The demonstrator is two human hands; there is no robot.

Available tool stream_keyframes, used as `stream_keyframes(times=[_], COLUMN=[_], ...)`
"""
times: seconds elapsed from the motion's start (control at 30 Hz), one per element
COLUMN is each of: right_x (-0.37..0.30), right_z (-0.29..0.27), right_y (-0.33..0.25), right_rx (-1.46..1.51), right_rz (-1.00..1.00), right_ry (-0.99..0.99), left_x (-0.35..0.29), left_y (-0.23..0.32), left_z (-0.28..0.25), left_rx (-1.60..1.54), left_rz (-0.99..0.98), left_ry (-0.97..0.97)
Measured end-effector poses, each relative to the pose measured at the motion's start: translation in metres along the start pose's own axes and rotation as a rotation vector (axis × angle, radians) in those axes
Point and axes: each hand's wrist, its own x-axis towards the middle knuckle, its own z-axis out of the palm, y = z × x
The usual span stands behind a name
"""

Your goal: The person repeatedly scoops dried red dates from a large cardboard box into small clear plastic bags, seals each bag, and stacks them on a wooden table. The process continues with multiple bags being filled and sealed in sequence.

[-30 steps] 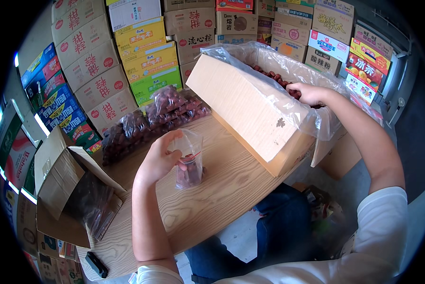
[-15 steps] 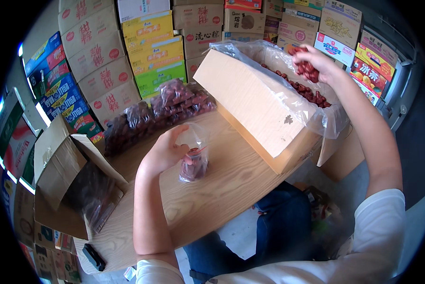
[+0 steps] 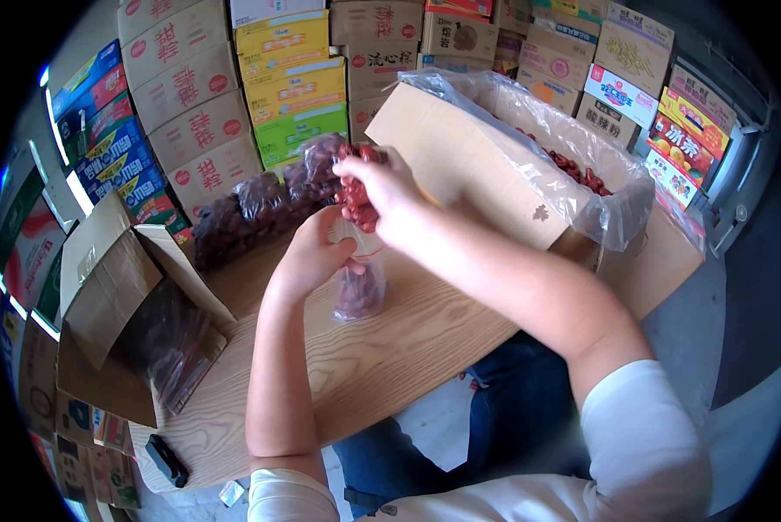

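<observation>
My left hand (image 3: 306,254) pinches the top of a small clear plastic bag (image 3: 361,294), which stands on the wooden table with some dark red fruit inside. Just above the bag's mouth, my right hand (image 3: 392,193) is wrapped round a handful of red dates (image 3: 359,202). Further right, a large cardboard box (image 3: 464,165) lined with clear plastic leans tilted on the table, with more red dates (image 3: 580,174) in it. Part of the bag's opening is hidden behind my hands.
Filled bags of dates (image 3: 251,213) are piled at the table's far edge. On the left, an open carton (image 3: 103,261) holds flat clear plastic bags (image 3: 177,348). A black object (image 3: 166,461) lies at the near left corner. Stacked cartons (image 3: 295,83) stand behind the table (image 3: 408,339).
My right hand has come left from over the large box to the small bag's mouth, carrying the dates. My left hand has stayed at the bag, and the view has shifted slightly.
</observation>
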Motion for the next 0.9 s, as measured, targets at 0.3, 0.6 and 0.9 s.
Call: stream_keyframes(times=[0.3,0.6,0.9], right_x=[-0.009,0.0,-0.01], right_z=[0.005,-0.011,-0.003], right_y=[0.045,0.059,0.041], right_rx=[0.076,0.157,0.153], right_rz=[-0.165,-0.175,-0.075], right_ry=[0.091,-0.014,-0.007], left_x=[0.004,0.006,-0.002], left_y=[-0.01,-0.015,-0.001], left_z=[-0.004,-0.008,-0.003], left_rx=[-0.079,-0.048,-0.044], left_rz=[-0.023,0.007,-0.046], left_ry=[0.126,0.141,0.172])
